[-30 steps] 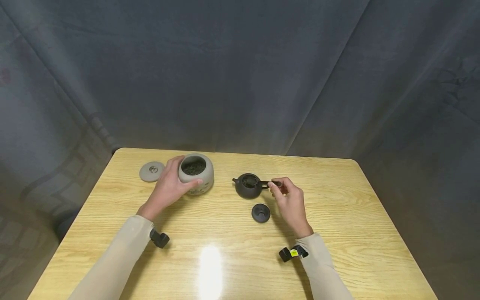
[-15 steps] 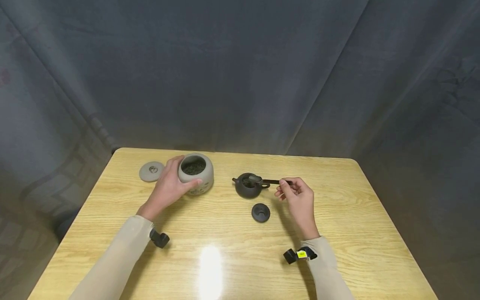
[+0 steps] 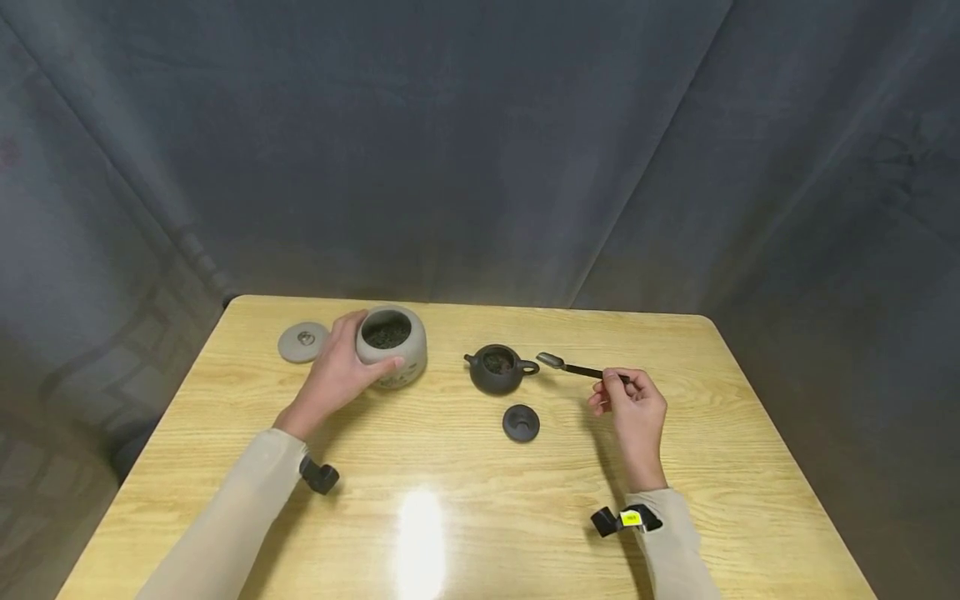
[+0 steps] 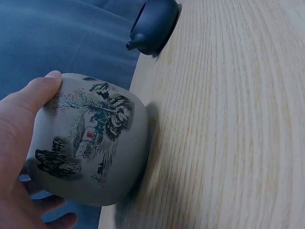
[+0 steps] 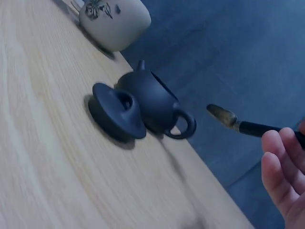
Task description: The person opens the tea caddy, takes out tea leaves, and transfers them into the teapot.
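Note:
My left hand [image 3: 335, 372] grips the side of a round grey tea jar [image 3: 408, 360], thumb across its front and fingers behind it. Dark tea leaves show inside its open mouth; a painted landscape decorates its wall [image 4: 90, 138] in the left wrist view. My right hand [image 3: 633, 414] pinches the black handle of a small tea scoop [image 3: 551, 360], raised above the table with its bowl pointing left. Left of the scoop stands a small dark teapot [image 3: 495, 381], uncovered, with leaves inside. Its dark lid [image 5: 116, 112] lies on the table just in front of it.
The jar's grey lid [image 3: 303, 342] lies behind and left of my left hand. Everything rests on a light wooden table [image 3: 480, 475], with a dark grey curtain [image 3: 465, 158] hanging behind its far edge.
My right hand has moved right and slightly toward me, drawing the scoop out from over the teapot's mouth and turning its bowl. My left hand and the jar stay put.

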`<state>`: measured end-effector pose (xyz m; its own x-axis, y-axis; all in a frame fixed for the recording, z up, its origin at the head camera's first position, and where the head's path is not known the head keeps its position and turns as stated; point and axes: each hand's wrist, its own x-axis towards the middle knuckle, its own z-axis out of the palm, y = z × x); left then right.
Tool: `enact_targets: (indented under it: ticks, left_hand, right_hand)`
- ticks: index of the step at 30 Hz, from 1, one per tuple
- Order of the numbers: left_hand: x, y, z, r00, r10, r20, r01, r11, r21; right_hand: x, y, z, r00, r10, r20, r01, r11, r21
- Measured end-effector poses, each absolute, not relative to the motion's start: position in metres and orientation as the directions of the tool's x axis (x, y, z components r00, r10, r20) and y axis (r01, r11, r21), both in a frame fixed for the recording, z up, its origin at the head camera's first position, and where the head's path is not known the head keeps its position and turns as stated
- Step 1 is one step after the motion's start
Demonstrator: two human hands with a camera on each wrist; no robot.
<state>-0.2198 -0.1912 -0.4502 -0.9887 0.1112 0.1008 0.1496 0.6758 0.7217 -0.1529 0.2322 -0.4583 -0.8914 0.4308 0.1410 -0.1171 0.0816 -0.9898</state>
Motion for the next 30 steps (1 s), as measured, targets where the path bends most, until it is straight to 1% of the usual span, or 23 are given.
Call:
enact_targets:
  ticks: [6, 9, 12, 16, 25, 30]
  left_hand:
    - [-0.22, -0.191, -0.45, -0.988, 0.118, 0.104, 0.156, 0.678, 0.718]
    - [-0.22, -0.19, -0.45, -0.987, 0.12, 0.103, 0.157, 0.682, 0.714]
    - [-0.22, -0.19, -0.45, -0.988, 0.119, 0.101, 0.155, 0.681, 0.716]
    - [-0.218, -0.191, -0.451, -0.988, 0.118, 0.101, 0.154, 0.676, 0.721]
    - [-0.218, -0.192, -0.45, -0.988, 0.118, 0.103, 0.156, 0.683, 0.713]
    - [-0.218, -0.192, -0.452, -0.987, 0.117, 0.108, 0.158, 0.683, 0.713]
  right_hand:
    - [-0.148, 0.244, -0.468, -0.874, 0.485, 0.032, -0.018, 0.034, -0.999]
    - [-0.146, 0.249, -0.474, -0.867, 0.499, -0.007, 0.008, 0.0, -1.0]
    - [-0.145, 0.253, -0.478, -0.863, 0.505, -0.011, 0.012, -0.001, -1.0]
    - [-0.144, 0.257, -0.48, -0.856, 0.517, 0.002, 0.016, 0.03, -0.999]
    - [-0.145, 0.261, -0.484, -0.835, 0.55, -0.026, 0.075, 0.066, -0.995]
    - [-0.143, 0.262, -0.486, -0.846, 0.532, -0.045, 0.111, 0.093, -0.989]
